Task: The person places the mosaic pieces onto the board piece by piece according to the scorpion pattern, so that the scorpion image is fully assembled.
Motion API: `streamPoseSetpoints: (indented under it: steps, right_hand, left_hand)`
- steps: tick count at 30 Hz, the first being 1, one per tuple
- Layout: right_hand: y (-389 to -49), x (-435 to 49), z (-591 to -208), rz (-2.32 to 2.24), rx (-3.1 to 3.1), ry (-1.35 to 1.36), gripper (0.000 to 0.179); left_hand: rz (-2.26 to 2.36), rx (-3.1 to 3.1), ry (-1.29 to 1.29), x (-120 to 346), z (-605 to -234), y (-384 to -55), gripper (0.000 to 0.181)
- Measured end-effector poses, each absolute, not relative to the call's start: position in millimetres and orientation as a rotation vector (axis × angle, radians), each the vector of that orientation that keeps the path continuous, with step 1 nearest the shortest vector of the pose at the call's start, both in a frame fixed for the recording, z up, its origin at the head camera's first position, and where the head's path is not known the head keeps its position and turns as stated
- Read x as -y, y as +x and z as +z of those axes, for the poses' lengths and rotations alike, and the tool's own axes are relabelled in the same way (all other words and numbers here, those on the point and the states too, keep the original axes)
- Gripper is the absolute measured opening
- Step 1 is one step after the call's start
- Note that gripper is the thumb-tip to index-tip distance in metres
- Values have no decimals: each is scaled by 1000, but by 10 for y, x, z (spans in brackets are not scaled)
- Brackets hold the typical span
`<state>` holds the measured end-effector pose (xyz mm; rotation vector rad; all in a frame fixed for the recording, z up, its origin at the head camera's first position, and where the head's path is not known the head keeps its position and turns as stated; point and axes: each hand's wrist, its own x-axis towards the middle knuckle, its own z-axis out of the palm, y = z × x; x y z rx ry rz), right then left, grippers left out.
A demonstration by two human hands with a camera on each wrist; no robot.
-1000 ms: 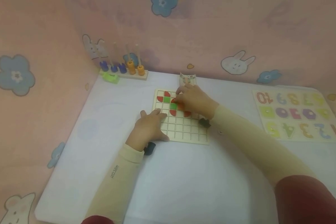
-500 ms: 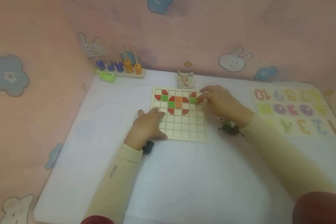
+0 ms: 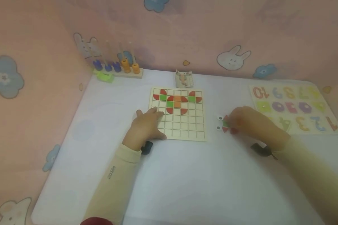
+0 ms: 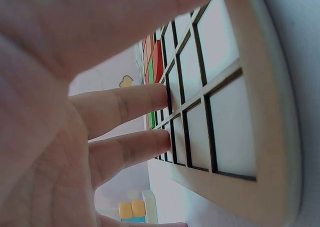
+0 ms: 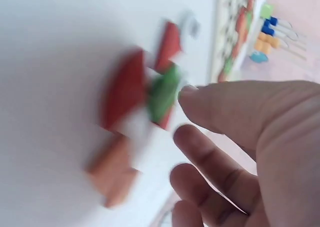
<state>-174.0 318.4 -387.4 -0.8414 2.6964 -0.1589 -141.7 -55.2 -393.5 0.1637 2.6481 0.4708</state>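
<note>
A wooden grid board lies on the white table, with red quarter-circle pieces, green squares and orange squares set in its far rows. My left hand rests on the board's left edge, fingers and thumb spread. To the right of the board, my right hand is over a group of loose pieces. In the right wrist view these include a green piece, a red quarter-circle piece and orange pieces, all blurred. The right thumb and fingers stand apart there, with nothing seen between them. Two white eye pieces lie nearby.
A small pattern card sits behind the board. At the back left stands a peg stand with blue and orange beads, beside a bright green object. A number puzzle board lies at the right, and the patterned wall borders the table.
My right hand has gone from the board's far rows to the loose pieces on the right, leaving a red piece beside the right green square. The left hand has stayed put.
</note>
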Motion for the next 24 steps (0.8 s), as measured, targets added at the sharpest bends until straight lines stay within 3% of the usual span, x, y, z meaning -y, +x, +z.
streamPoseSetpoints:
  steps: [9, 24]
  right_hand:
    - [-1550, -3316, -4054, -314, -2796, -691, 14]
    - [-1569, -3359, -4089, -329, -2858, -777, 7]
  left_hand:
    - [486, -2643, 139, 562, -3950, -1418, 97]
    - [481, -2637, 151, 563, -3929, -1412, 97]
